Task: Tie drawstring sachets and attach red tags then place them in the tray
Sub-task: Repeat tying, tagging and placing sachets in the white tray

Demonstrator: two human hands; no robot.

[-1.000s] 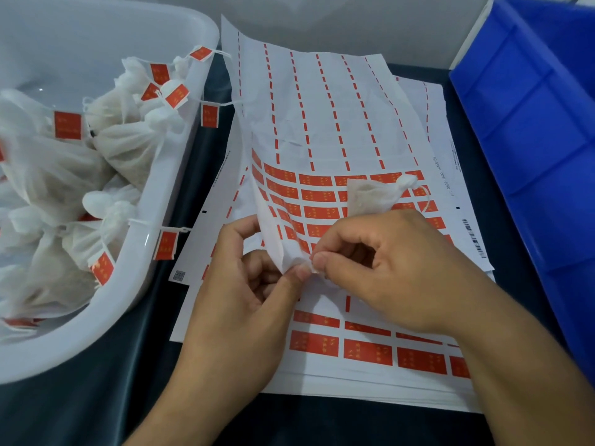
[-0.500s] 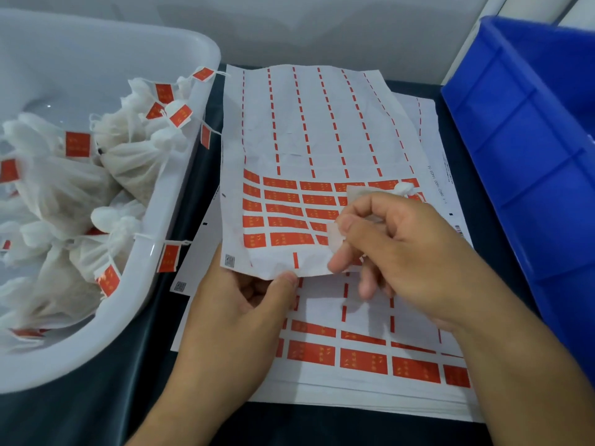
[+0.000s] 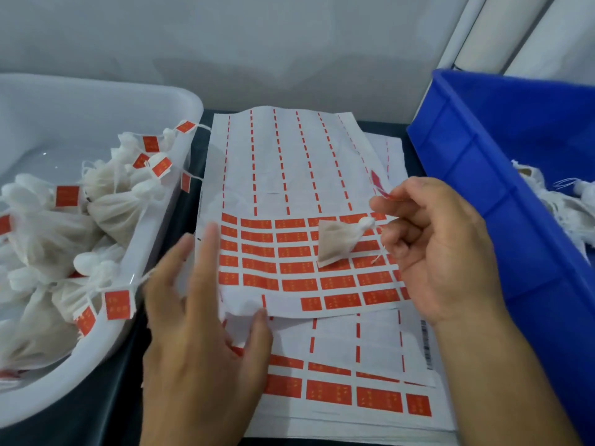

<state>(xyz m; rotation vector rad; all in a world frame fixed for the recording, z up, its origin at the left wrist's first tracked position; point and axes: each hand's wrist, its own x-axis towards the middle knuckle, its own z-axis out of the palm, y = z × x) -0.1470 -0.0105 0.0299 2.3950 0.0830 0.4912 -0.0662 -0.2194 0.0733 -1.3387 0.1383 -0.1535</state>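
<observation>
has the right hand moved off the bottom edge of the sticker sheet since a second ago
Yes. The right hand has gone from the top sticker sheet's near edge up toward the blue bin, pinching a red tag.

Sachet [image 3: 335, 243] matt gauzy cloth; tray [image 3: 167, 101] smooth translucent plastic.

1. Left side blocked by the translucent white plastic tray [image 3: 193, 104]; its tall rounded wall stands just beside the sticker sheets.
2. Tray interior is piled with tied white fabric sachets with red tags [image 3: 106, 204] along the near and right side; far-left part of the tray is open.
3. Right side blocked by the blue plastic crate [image 3: 483, 175], tall ribbed wall.
4. Passage between them: a stack of white paper sheets with red stickers [image 3: 289, 175], flat, open above.
5. Dark table [image 3: 106, 410] strip at the near left is open.
</observation>
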